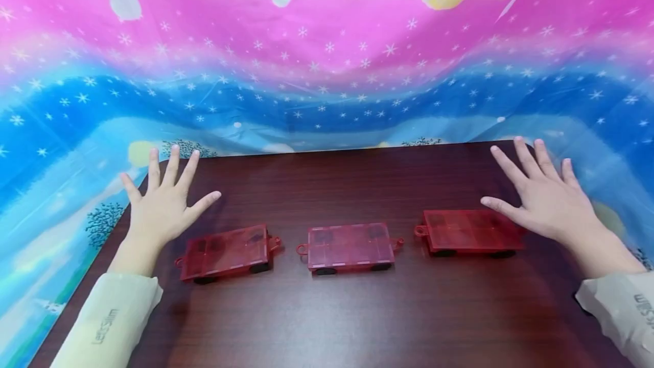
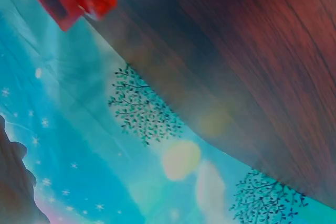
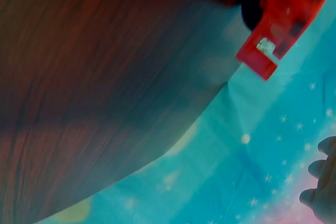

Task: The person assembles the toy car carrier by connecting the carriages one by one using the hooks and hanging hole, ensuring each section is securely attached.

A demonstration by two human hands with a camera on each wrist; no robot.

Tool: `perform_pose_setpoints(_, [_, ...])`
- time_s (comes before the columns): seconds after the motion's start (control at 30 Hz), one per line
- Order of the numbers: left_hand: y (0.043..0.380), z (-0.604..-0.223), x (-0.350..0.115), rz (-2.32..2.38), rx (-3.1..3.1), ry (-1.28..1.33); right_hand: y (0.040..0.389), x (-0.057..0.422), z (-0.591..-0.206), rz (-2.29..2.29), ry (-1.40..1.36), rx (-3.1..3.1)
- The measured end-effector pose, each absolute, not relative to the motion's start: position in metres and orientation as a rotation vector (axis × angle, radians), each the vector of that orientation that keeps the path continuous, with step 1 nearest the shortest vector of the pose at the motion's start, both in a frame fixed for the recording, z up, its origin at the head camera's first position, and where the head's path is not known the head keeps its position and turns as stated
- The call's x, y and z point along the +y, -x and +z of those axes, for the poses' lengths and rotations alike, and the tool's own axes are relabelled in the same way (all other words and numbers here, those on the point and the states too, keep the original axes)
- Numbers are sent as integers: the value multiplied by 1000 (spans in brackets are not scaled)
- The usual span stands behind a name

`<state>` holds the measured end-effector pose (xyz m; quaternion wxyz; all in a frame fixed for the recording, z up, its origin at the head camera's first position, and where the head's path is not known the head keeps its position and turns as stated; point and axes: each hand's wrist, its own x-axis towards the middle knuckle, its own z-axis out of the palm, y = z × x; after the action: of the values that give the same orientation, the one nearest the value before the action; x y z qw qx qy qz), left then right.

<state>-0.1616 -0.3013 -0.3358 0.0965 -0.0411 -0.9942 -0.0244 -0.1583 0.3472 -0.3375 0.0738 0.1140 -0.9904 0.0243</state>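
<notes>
Three translucent red toy wagons with black wheels stand in a row on the dark wooden table (image 1: 327,322): a left wagon (image 1: 227,251), a middle wagon (image 1: 349,247) and a right wagon (image 1: 472,230). Small loops or hooks stick out at their ends, with gaps between one wagon and another. Fingers spread wide, my left hand (image 1: 163,209) is up beyond the left wagon and holds nothing. My right hand (image 1: 549,203) is likewise spread, its thumb and palm edge overlapping the right wagon's far corner in the head view. Both wrist views show part of a red wagon at the top.
A cloth backdrop (image 1: 327,90) in pink and blue, printed with snowflakes and trees, rises behind the table and wraps around its sides. The table's back edge runs just beyond the fingertips. Light sleeves cover both forearms.
</notes>
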Motion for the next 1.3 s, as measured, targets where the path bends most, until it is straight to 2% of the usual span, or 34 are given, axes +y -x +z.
perform_pose_setpoints(0.67, [140, -337, -244, -37, -2822, 388, 135, 304, -357, 134, -638, -2919])
perform_pose_setpoints(1.3, [132, -348, -198, -28, -2782, 631, 130, 283, -373, 143, -727, -2963])
